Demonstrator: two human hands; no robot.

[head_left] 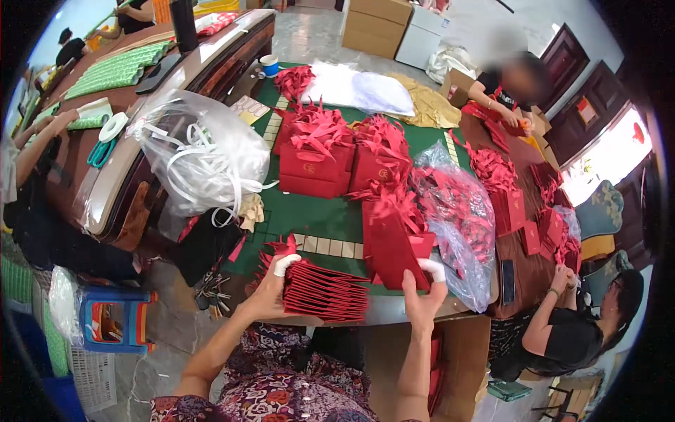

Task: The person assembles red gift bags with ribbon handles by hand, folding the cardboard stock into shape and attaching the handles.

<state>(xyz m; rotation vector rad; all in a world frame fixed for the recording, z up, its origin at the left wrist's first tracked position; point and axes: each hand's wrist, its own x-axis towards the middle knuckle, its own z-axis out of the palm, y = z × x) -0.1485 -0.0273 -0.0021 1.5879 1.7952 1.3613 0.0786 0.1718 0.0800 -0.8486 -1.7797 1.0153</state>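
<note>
My left hand (271,294) grips one end of a stack of flat red gift bags (325,292), their edges fanned toward me at the table's front edge. Red ribbon handles stick out behind that hand. On the right, my right hand (424,299) has its thumb and a finger around the lower corner of upright red gift bags (389,243). A white finger cover shows on each hand. Behind are more red gift bags (307,171) standing in bunches, with ribbon handles on top and a small gold emblem on the front.
Clear plastic bag (457,218) with red ribbons lies to the right; another plastic bag (204,151) with white ribbon is at left. Co-workers sit at the right with red bags. A cardboard box (460,359) stands below the table, a blue stool (112,320) at left.
</note>
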